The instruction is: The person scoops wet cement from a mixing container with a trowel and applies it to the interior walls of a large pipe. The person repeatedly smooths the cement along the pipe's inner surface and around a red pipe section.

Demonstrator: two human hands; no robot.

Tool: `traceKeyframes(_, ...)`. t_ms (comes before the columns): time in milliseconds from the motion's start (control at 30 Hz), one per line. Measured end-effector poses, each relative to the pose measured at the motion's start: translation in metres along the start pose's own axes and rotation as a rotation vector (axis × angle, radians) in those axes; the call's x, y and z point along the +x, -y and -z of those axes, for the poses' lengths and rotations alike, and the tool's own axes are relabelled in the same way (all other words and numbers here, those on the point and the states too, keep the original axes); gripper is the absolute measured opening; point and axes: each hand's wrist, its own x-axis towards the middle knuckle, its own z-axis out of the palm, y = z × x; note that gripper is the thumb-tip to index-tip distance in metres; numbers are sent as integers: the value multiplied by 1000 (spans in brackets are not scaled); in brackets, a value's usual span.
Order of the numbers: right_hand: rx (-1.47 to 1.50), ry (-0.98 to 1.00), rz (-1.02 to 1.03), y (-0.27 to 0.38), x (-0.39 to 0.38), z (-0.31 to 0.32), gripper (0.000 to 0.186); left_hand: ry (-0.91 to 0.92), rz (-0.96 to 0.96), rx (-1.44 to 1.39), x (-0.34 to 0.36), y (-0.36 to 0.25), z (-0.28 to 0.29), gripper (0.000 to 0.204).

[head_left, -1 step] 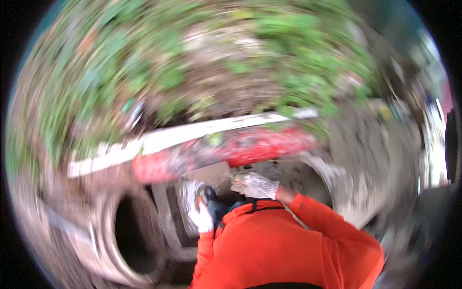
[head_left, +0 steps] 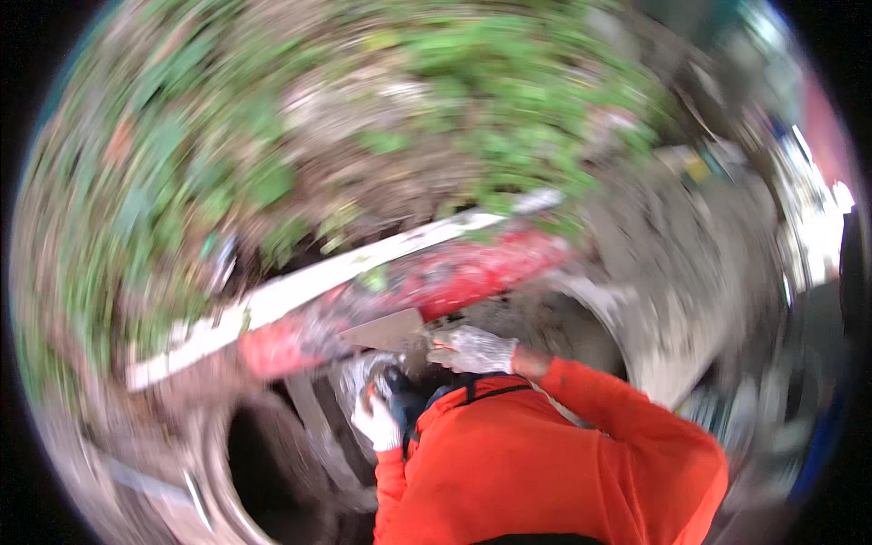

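Head view, blurry: gloved R hand (head_left: pixel 480 350) sits in front of the torso, elbow bent out, fingers pointing L at a flat grey plate (head_left: pixel 386 330), while gloved L hand (head_left: pixel 377 422) is lower, nearer the body; can't tell if either's fingers are open or gripping. Plate's btwn R hand & muddy red strip (head_left: pixel 472 280), w/ white board (head_left: pixel 318 283) & plants (head_left: pixel 509 64) beyond, round openings (head_left: pixel 263 463) lower L & R of the hands.

Orange blazes on the sweatshirt (head_left: pixel 554 454); white left glove (head_left: pixel 377 423), grey-smudged white right glove (head_left: pixel 480 351), greyish-tan flat blade (head_left: pixel 383 330)! Red mottled with grey on the bar (head_left: pixel 477 272), white board (head_left: pixel 331 272), green leaves (head_left: pixel 509 64)!
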Motion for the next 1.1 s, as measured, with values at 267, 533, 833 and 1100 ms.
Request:
traceKeyframes(267, 82, -528, -293, 49, -104, 36, 33, 395, -323, 6, 64, -50, 25, 25)
traceKeyframes(533, 866, -1221, -818, 93, -303, 117, 21, 527, -846, -41, 77, -167, -42, 42)
traceKeyframes(833, 1439, -1433, -1007, -87, -587, 129, 23, 908, -948, 275, -81, -253, -253, 68)
traceKeyframes(1100, 1317, -1310, -1056, -206, -596, 192, 17, 720, -1272, 235, -108, -226, -346, 48)
